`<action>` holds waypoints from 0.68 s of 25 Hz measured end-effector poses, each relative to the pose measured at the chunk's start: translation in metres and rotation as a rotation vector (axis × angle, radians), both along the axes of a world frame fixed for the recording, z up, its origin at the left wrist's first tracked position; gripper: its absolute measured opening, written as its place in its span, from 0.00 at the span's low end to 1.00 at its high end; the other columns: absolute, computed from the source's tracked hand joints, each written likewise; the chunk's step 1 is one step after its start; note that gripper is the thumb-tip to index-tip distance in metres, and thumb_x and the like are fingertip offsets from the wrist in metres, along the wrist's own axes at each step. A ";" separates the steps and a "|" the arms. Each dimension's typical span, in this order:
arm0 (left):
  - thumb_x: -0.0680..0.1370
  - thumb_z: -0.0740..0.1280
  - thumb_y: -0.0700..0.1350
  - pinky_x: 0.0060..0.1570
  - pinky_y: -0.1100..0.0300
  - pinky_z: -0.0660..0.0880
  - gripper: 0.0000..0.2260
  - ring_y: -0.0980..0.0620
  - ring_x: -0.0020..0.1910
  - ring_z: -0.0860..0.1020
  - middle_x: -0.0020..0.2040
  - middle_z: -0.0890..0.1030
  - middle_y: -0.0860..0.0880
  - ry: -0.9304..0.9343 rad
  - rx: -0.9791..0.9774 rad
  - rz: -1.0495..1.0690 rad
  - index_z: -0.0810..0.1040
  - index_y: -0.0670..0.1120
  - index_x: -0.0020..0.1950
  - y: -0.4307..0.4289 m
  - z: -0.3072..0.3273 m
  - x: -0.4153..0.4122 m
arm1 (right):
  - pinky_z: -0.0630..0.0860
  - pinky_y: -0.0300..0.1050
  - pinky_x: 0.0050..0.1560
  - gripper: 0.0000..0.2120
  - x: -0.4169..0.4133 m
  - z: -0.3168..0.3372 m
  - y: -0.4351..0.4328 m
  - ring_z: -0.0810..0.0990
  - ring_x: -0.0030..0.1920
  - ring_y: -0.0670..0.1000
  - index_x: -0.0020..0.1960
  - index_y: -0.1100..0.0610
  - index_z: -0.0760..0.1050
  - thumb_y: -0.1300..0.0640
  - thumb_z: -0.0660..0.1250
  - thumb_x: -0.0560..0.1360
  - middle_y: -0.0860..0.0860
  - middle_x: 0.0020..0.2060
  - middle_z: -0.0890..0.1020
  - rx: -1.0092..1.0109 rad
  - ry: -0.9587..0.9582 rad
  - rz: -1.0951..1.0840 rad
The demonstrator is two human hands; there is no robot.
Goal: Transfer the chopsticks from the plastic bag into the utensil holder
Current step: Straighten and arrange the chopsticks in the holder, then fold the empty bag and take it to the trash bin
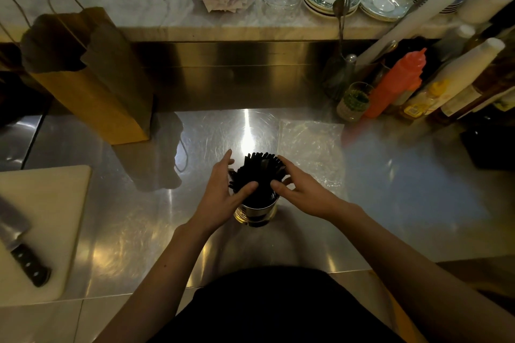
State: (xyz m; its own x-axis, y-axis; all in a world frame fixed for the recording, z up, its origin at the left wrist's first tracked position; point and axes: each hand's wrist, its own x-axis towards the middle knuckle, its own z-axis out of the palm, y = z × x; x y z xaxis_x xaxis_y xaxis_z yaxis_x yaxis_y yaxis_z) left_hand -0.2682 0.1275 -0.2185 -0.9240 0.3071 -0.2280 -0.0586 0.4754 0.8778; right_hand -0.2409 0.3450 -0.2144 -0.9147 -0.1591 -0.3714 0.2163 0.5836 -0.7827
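Both my forearms reach over the tabletop (390, 189) and meet at the utensil holder (255, 213). The black chopsticks (259, 172) stand in it, fanned out. My left hand (223, 192) cups their left side and my right hand (301, 189) their right: each grip holds the bundle. The plastic bag (312, 147) lies flat behind the holder, rightward

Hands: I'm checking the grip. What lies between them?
Head view: the black chopsticks, standing in the metal holder, lie between the left hand and the right hand; both hold the bundle.
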 end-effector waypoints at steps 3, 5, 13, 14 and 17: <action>0.70 0.67 0.62 0.65 0.55 0.68 0.42 0.54 0.69 0.66 0.75 0.63 0.49 0.033 0.010 0.041 0.53 0.51 0.79 -0.002 0.006 0.004 | 0.75 0.53 0.63 0.39 0.009 0.007 -0.002 0.76 0.63 0.51 0.78 0.46 0.50 0.34 0.59 0.74 0.52 0.71 0.70 0.001 -0.012 -0.077; 0.70 0.67 0.62 0.66 0.58 0.66 0.41 0.54 0.70 0.66 0.76 0.62 0.49 0.069 0.007 0.055 0.54 0.51 0.78 -0.003 0.009 0.006 | 0.75 0.51 0.64 0.36 0.016 0.010 -0.002 0.75 0.65 0.51 0.78 0.47 0.50 0.39 0.60 0.76 0.51 0.71 0.70 -0.009 -0.003 -0.142; 0.74 0.65 0.60 0.71 0.57 0.60 0.32 0.52 0.75 0.60 0.76 0.62 0.50 0.229 -0.014 0.140 0.61 0.51 0.75 0.016 0.029 0.025 | 0.73 0.46 0.62 0.31 0.039 0.012 0.022 0.73 0.64 0.49 0.78 0.48 0.54 0.44 0.60 0.78 0.52 0.70 0.70 -0.021 0.058 -0.278; 0.74 0.65 0.59 0.71 0.58 0.60 0.31 0.52 0.75 0.60 0.76 0.63 0.49 0.262 -0.019 0.152 0.63 0.51 0.74 0.021 0.033 0.028 | 0.73 0.45 0.62 0.31 0.040 0.011 0.029 0.73 0.64 0.49 0.77 0.48 0.54 0.43 0.60 0.78 0.52 0.70 0.70 -0.029 0.060 -0.276; 0.76 0.65 0.57 0.70 0.62 0.58 0.28 0.57 0.72 0.61 0.74 0.65 0.50 0.372 -0.056 0.161 0.65 0.50 0.73 0.043 0.044 0.035 | 0.72 0.43 0.60 0.30 0.034 0.004 0.054 0.73 0.62 0.47 0.76 0.47 0.56 0.42 0.60 0.78 0.51 0.69 0.71 -0.015 0.074 -0.265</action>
